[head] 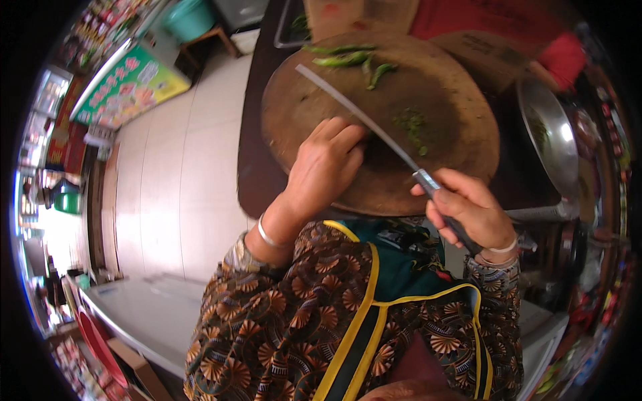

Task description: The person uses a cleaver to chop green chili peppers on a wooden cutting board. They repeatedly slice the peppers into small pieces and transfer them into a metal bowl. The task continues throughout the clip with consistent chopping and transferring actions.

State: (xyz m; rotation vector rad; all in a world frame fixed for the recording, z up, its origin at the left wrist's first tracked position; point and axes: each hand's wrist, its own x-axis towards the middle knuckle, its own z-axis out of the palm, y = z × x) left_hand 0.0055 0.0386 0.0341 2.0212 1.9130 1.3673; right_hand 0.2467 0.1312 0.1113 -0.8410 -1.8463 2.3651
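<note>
My right hand (pixel 466 205) grips the black handle of a kitchen knife (pixel 358 114). Its blade slants up and left across a round wooden chopping board (pixel 296 113), seen nearly edge-on. Just left of the blade, my left hand (pixel 328 158) rests on the board with curled fingers; whatever may be under the fingertips is hidden. Small chopped green bits (pixel 414 125) lie to the right of the blade. Several whole green chili peppers (pixel 346 59) are at the board's far edge, beyond the knife tip.
A dark table (pixel 251 185) carries the board. Cardboard boxes (pixel 361 20) stand behind it, with a metal tray (pixel 286 35) at far left. On the right is a steel bowl (pixel 554 135), near a person's red sleeve (pixel 564 60). Tiled floor (pixel 170 200) extends left.
</note>
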